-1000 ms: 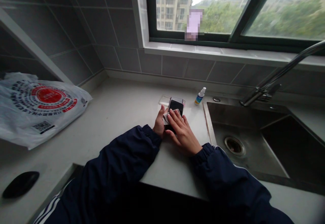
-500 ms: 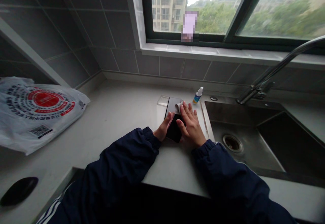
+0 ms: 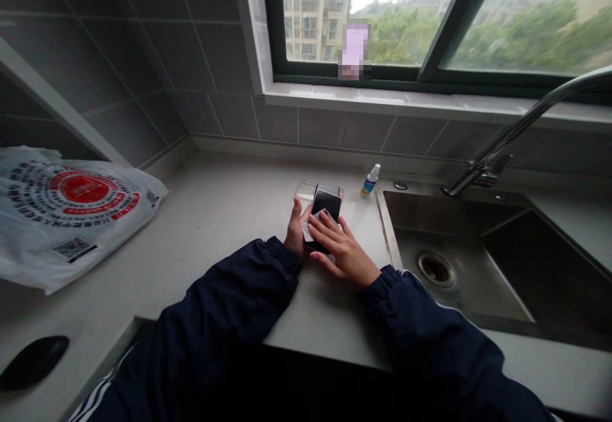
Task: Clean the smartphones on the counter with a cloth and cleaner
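My left hand (image 3: 295, 231) grips a dark smartphone (image 3: 327, 201) by its left side, thumb up along the edge. The phone is tilted up off the counter, screen toward me. My right hand (image 3: 345, 250) lies across the lower screen, fingers stretched and close together, pressing a thin white cloth (image 3: 310, 224) against the glass. Most of the cloth is hidden under these fingers. Just behind the phone lies a clear plastic case (image 3: 305, 189), partly covered. A small spray bottle (image 3: 370, 181) with a blue and yellow label stands to its right.
On the right, a steel sink (image 3: 471, 262) with a curved faucet (image 3: 507, 130) is set into the white counter (image 3: 229, 199). A printed plastic bag (image 3: 81, 218) lies far left. A black oval object (image 3: 33, 361) sits near the front left. A window (image 3: 396, 33) is behind.
My right hand has slid the cloth left and down over the screen. The phone has been tilted up, its top edge now lower in view.
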Tool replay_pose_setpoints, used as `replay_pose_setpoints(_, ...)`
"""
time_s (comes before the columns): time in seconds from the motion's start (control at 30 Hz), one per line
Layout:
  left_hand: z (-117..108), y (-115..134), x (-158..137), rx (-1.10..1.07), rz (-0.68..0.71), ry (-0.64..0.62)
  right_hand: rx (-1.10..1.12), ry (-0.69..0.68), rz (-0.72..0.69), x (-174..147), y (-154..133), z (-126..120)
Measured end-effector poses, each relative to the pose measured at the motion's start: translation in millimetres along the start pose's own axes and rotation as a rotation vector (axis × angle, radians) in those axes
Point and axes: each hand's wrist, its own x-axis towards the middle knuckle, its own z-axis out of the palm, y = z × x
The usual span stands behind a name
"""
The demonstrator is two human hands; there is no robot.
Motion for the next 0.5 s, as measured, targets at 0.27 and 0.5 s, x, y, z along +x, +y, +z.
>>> replay_pose_setpoints(0.27,4.3,9.9,-5.5,-0.030,-0.078,-0.019,0.066,0.016,-0.092,-0.6,-9.2,-5.3)
replay_pose_setpoints(0.5,-2.8,14.2,-2.3,0.049,-0.097,-0.009,0.111,-0.015,-0.142,-2.4,-8.3,-7.9)
